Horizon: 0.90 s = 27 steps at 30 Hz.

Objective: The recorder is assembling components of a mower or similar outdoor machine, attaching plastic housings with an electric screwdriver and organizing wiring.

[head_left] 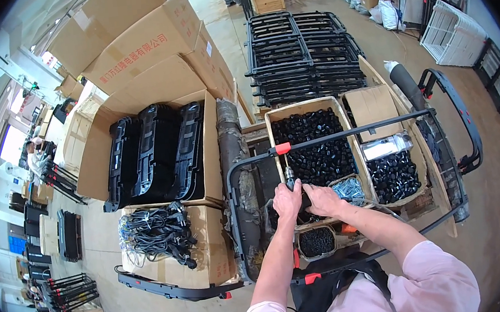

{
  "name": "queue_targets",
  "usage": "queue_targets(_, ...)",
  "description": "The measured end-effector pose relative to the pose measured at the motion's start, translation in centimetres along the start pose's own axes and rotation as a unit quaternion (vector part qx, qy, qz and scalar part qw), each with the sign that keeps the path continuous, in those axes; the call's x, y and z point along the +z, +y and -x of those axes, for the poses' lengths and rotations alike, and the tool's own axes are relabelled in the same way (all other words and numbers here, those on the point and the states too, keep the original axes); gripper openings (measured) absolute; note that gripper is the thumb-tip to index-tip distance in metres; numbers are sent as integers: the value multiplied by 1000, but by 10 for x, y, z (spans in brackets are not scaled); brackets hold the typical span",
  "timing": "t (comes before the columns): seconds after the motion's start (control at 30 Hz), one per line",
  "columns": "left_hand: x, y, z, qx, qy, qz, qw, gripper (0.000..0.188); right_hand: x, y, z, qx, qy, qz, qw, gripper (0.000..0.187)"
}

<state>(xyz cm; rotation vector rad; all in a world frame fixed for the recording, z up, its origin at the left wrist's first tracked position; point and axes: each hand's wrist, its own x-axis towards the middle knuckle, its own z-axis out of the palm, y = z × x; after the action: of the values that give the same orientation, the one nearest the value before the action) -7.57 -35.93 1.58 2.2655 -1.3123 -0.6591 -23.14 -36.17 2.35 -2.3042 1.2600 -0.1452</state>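
— While both hands meet over the wooden tray (273, 130) of small black caps (316, 143), what is the worker doing?

— The left hand (287, 199) is wrapped tight around a power screwdriver (289, 176) that stands upright just in front of the tray; the right hand (323, 200) is closed beside it, touching the left, its fingers curled on a small black part that is mostly hidden.

— How far along does the job look?

— Seemingly mid-assembly. The black tubular frame (351, 133) with orange clips crosses the tray, but that tray is full of caps, and a small tub of black pieces (316, 241) sits nearer the worker, so plenty seems left.

— And around the tray?

— Left of it, a carton of black moulded panels (158, 153) and coiled power cords (154, 230); behind it, stacked black frames (303, 53).
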Motion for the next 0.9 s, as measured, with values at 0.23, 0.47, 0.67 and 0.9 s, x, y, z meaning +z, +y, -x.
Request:
queue_targets(0.23, 1, -1, -3, 12, -9, -9, 1000, 66, -1, 2, 1, -6, 5, -21, 1000, 77)
queue_targets(0.47, 3, 0, -4, 14, -18, -26, 999, 65, 4, 8, 0, -12, 24, -21, 999, 80)
queue_targets(0.67, 3, 2, -2, 11, -21, -19, 1000, 66, -1, 4, 3, 0, 17, -17, 1000, 79)
queue_targets(0.9, 4, -1, -5, 7, 1, 0, 1000, 65, -2, 4, 0, -9, 18, -17, 1000, 73)
